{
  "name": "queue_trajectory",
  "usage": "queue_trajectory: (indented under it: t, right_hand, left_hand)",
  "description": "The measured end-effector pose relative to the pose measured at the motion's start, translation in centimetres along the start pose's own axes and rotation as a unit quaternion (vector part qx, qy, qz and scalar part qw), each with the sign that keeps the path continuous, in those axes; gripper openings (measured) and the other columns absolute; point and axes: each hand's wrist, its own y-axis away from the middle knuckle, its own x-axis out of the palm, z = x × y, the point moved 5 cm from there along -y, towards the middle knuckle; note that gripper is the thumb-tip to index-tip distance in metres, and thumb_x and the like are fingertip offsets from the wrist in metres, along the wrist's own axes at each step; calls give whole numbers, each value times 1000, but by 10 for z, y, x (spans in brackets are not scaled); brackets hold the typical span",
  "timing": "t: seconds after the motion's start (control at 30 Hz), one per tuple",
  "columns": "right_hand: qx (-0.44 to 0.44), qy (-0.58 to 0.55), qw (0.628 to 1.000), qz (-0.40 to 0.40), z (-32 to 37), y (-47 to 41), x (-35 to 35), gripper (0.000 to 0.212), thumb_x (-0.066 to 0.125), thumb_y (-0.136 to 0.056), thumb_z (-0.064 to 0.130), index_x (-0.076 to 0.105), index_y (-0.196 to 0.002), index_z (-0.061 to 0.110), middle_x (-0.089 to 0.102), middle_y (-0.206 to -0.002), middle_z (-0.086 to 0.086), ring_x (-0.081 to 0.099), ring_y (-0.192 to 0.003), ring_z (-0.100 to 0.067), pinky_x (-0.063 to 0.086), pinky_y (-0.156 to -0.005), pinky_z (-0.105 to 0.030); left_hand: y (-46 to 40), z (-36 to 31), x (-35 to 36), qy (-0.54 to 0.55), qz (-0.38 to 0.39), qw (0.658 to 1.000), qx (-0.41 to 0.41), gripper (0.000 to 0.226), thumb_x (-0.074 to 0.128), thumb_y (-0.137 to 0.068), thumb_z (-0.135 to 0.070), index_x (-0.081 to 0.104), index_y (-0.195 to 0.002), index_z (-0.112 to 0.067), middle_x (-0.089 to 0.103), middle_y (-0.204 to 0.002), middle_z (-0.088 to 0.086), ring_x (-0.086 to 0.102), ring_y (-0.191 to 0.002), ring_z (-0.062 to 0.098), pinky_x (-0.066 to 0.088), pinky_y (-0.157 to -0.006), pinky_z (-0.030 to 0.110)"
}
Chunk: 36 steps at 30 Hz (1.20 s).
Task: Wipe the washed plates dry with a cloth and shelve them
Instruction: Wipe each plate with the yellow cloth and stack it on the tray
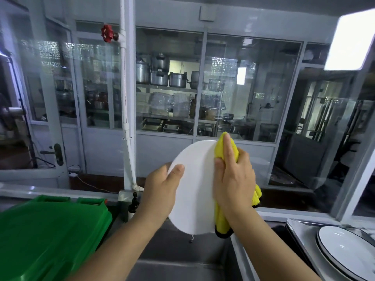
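I hold a white plate (193,191) upright over a steel sink (174,262), its face towards me. My left hand (162,187) grips its left edge, thumb on the front. My right hand (233,175) presses a yellow cloth (220,149) with a dark edge against the plate's right side, fingers pointing up; the cloth hangs down below my wrist. A drop of water hangs under the plate's lower rim.
A green plastic lid (46,234) covers a bin at the lower left. At the lower right a steel tray (300,238) holds stacked white plates with dark rims (345,252). Glass partitions (168,82) stand behind the sink, with pots on shelves beyond.
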Motion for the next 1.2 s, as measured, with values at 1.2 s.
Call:
queue_trajectory:
  t: [1.2]
  right_hand:
    - [-107,40,989,97,40,30,16,57,39,-90,30,37,-143,9,37,-126,-4,35,-98,-27,26,-82,-38]
  left_hand:
    - [7,26,1,168,-62,973,-144,33,45,-97,-41,69,-88,-20,74,-93,2,69,-90,18,54,-82,36]
